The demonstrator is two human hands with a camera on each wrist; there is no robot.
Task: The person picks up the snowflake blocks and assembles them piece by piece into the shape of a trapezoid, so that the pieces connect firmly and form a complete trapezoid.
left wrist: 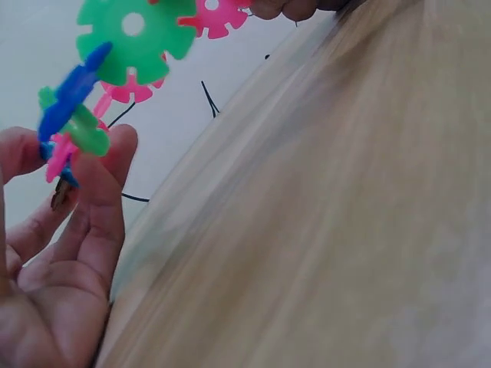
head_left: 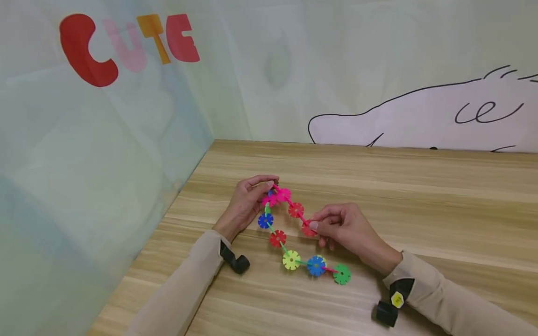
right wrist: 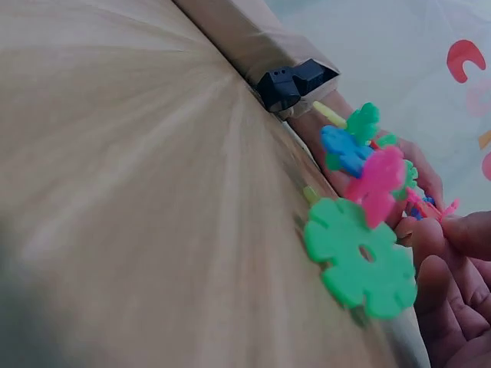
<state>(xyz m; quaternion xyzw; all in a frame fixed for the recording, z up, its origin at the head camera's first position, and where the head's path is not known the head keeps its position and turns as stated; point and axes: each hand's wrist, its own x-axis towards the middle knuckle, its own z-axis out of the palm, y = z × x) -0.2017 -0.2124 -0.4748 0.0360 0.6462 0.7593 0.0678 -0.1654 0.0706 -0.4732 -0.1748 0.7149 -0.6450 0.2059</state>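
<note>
A chain of notched plastic snowflake discs in pink, red, blue, yellow and green hangs between the hands, bent into a V with its peak at the left hand. My left hand pinches the chain at that bend, thumb and fingers round the pieces; in the left wrist view a blue disc stands just above the fingertips. With thumb and forefinger, my right hand pinches a red disc at one end. The other end trails toward the front right and finishes in a green disc.
A wood-grain table lies under both hands. A pale wall panel with coloured letters rises at the left, and a back panel with a line drawing stands behind. Black camera mounts sit on both sleeves.
</note>
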